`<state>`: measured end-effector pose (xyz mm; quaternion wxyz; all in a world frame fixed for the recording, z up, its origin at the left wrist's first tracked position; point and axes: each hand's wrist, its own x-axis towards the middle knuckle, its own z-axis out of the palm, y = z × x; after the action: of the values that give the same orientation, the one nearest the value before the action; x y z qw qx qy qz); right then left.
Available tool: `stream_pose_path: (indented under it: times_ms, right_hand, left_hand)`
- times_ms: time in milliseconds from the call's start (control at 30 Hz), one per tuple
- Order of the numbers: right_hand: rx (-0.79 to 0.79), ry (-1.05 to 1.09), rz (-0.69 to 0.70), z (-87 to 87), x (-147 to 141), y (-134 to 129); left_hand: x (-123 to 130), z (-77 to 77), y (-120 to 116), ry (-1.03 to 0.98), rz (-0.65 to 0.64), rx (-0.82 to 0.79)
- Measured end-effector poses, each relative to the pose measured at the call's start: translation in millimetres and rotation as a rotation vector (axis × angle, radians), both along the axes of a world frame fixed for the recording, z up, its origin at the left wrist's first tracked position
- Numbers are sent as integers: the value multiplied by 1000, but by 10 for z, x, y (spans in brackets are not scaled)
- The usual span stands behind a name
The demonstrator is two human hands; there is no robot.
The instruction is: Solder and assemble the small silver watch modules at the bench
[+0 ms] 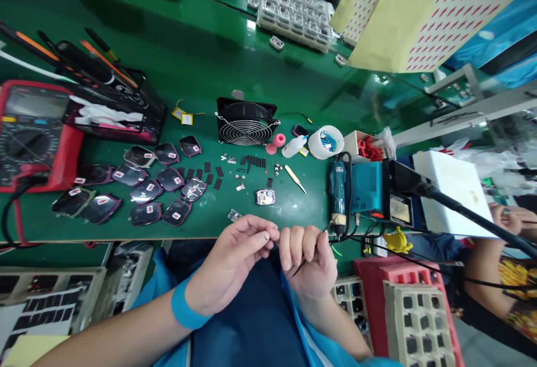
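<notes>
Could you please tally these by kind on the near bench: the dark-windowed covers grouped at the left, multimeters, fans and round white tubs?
Dark-windowed covers: 12
Multimeter: 1
Fan: 1
Round white tub: 1
Total: 15

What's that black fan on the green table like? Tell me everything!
The fan has a boxy black frame, perhaps plastic, and a round guard of shiny, metal-looking rings. It stands on the green table, guard facing the person. Nobody touches it. I can't tell if it's spinning.
</notes>
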<state>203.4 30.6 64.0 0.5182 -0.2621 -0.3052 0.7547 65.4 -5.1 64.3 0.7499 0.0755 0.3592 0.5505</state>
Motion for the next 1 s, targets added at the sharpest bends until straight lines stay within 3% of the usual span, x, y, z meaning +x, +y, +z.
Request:
stream_pose_path:
  times_ms: [200, 533, 667, 867, 1000]
  right_hand:
    - [198, -105, -18, -13, 18, -96]
    - [384, -198, -25, -8, 46, -153]
    - [292, -165, -1, 20, 43, -165]
    - [-31, -56, -53, 75, 27, -99]
    - [-91, -51, -63, 82, 12, -73]
  left_hand:
    - [69, 27, 6, -296, -6, -88]
    - [80, 36, 0, -327, -38, -14]
    - [100, 13, -14, -316, -15, -1]
    - [93, -10, -21, -269, -28, 7]
    - [106, -11, -27, -268, -25, 3]
